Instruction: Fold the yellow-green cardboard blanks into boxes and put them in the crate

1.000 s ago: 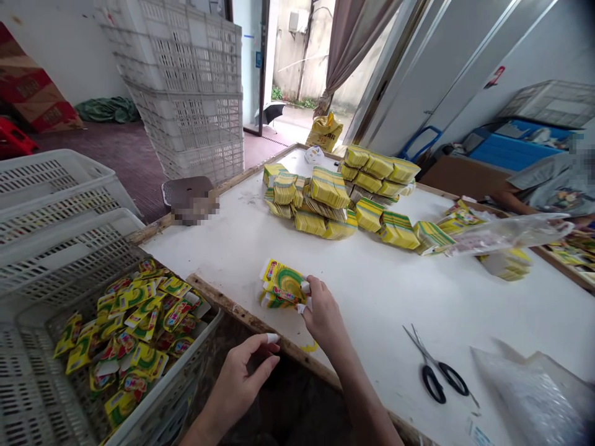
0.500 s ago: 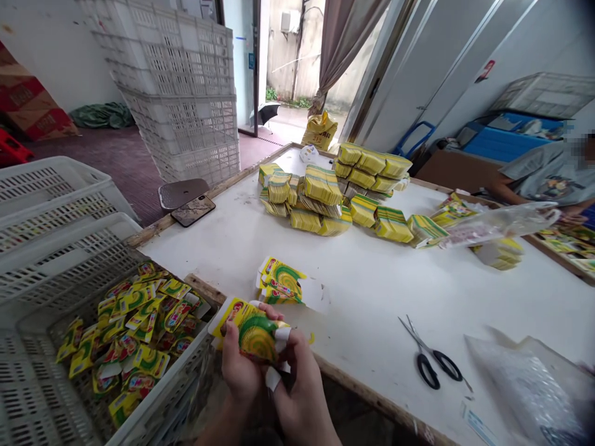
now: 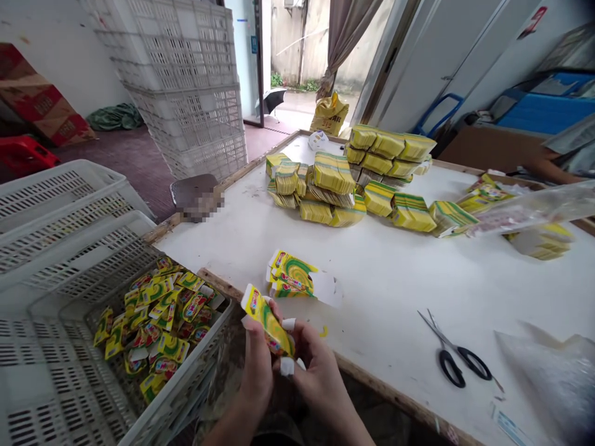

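Both hands hold one flat yellow-and-green printed carton (image 3: 267, 319) just in front of the table's near edge. My left hand (image 3: 257, 365) grips it from the left and below, fingers closed. My right hand (image 3: 312, 371) pinches its lower right side with taped fingertips. A small stack of the same flat cartons (image 3: 294, 275) lies on the white table (image 3: 395, 279) just beyond my hands. To the left, a white plastic crate (image 3: 56, 371) holds several folded yellow cartons (image 3: 155, 322).
Bundles of yellow cartons (image 3: 353, 179) are piled at the table's far side. Black-handled scissors (image 3: 458, 359) and a clear plastic bag (image 3: 553, 384) lie at right. More white crates (image 3: 186, 80) are stacked beyond. Another person's arm (image 3: 553, 164) rests at far right.
My right hand took a carton off the small stack and drew it toward me. My left hand came up to join it, and the carton has turned edge-on between both hands.
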`<state>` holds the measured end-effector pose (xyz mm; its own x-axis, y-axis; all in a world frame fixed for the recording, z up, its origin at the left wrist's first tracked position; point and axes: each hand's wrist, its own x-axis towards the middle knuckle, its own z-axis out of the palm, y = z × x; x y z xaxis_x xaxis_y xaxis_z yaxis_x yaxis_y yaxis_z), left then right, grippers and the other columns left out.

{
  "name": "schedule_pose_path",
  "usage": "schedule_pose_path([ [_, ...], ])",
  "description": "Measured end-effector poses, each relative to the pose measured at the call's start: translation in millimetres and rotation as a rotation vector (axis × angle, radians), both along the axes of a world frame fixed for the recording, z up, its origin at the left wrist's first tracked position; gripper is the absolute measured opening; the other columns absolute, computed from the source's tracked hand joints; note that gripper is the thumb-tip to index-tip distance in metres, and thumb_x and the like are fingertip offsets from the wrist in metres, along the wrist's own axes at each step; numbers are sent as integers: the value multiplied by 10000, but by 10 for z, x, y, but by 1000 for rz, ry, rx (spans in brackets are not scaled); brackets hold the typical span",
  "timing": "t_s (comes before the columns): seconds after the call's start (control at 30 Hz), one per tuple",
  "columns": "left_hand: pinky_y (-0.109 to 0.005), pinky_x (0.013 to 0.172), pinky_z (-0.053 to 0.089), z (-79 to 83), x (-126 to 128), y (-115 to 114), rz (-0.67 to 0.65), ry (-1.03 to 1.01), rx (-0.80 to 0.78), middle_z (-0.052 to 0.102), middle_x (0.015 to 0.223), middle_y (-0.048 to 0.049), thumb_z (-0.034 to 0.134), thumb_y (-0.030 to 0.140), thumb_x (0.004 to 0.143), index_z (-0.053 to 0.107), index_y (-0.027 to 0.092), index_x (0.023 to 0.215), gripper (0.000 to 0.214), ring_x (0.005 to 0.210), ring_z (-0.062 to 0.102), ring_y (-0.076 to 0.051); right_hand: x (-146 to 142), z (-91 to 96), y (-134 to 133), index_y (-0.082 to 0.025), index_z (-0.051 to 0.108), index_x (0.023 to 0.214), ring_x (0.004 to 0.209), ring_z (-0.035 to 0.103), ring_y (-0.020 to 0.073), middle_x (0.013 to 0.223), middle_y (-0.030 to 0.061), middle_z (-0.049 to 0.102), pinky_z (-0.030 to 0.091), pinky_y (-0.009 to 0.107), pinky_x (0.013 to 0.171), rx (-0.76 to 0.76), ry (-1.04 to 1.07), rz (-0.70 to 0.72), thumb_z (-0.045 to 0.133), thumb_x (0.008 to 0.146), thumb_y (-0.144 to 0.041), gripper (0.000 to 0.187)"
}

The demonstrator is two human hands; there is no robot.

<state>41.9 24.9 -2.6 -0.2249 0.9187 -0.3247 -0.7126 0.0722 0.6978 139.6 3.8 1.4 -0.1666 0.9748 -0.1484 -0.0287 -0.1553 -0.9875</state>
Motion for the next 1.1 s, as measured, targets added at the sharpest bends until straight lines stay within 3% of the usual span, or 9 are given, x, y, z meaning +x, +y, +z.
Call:
schedule_pose_path([
  [0.1,-281,700,522,-72,-58,-39,-145,131,134,673,792,-33,627,813,561,698,187,899,715,791,628,-203,132,-10,57,-207,597,1052,780,579,195,848,12,605,466,290,705,76,-49,-70,686,754,-288,321],
  [0.3,-227,711,500,-149,-195,-21,-232,288,132,739,813,-1,702,362,814,733,193,939,213,751,648,-145,347,6,64,-185,687,754,633,547,159,665,8,585,418,242,563,287,-244,-123,585,853,-256,159],
  [0.43,-329,772,528,-8,-455,19,-413,271,146,752,839,-81,616,589,801,739,138,961,494,802,677,-227,506,102,55,-193,712,858,661,579,154,735,29,621,436,230,570,487,-390,-39,506,874,-122,218],
  [0.5,-401,841,521,117,-617,34,-553,288,154,744,973,-139,446,766,776,700,125,1094,759,905,678,-283,570,181,43,-212,714,927,686,569,162,763,41,635,436,248,596,676,-549,57,450,912,-88,292],
  [0.57,-429,926,486,229,-716,30,-766,433,171,697,1148,-154,494,811,696,610,150,1250,870,1034,646,-313,592,256,23,-220,707,943,713,549,175,765,42,653,428,281,635,855,-690,150,422,972,-140,298],
  [0.7,-413,1016,433,296,-579,-53,-1057,891,216,620,1296,-75,895,395,494,490,240,1349,959,1174,566,-309,550,301,-16,-191,682,932,795,563,190,813,49,696,439,339,756,1029,-745,159,400,1005,-302,312],
  [0.8,-408,1031,423,222,-342,-132,-893,1047,136,605,1295,-92,768,216,621,408,189,1368,829,1180,559,-276,513,204,-45,-193,683,996,850,584,198,894,74,699,464,344,780,1063,-725,-46,413,1000,-206,270],
  [0.9,-441,1002,443,125,-208,-186,-677,1170,76,613,1251,-143,705,252,671,358,139,1346,768,1139,583,-284,434,32,-112,-209,683,1010,803,605,169,881,63,653,505,267,689,971,-631,-260,490,919,-62,259],
  [1.1,-441,874,527,-37,-231,-195,-488,1389,195,640,1136,-156,674,351,735,323,137,1311,707,1035,636,-291,230,-174,-237,-257,611,999,781,658,165,877,26,650,553,262,698,479,-143,-375,587,849,-108,212],
])
